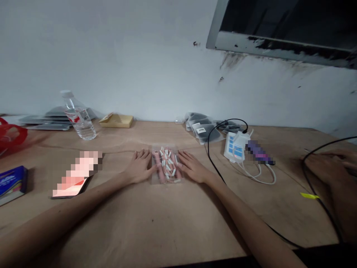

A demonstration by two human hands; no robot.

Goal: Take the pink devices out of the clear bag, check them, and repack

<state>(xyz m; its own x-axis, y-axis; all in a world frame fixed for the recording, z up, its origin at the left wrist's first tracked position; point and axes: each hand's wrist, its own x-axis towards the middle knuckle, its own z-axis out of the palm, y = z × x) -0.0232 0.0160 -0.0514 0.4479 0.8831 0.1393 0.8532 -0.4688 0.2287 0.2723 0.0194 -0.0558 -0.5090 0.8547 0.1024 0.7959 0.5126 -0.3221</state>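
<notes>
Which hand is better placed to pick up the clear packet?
Left, narrowly: the left hand lies with its thumb against the clear packet; the right hand rests flat beside its other edge.

Pale, bluish-white wall fills the whole upper view, and up at two o'clock a grey-framed window sits tilted, its pane dark. Just below it, dark smudges streak the paint, while a brown wooden table spreads across the lower half from nine to three o'clock, butting against the wall under soft, even light.
</notes>
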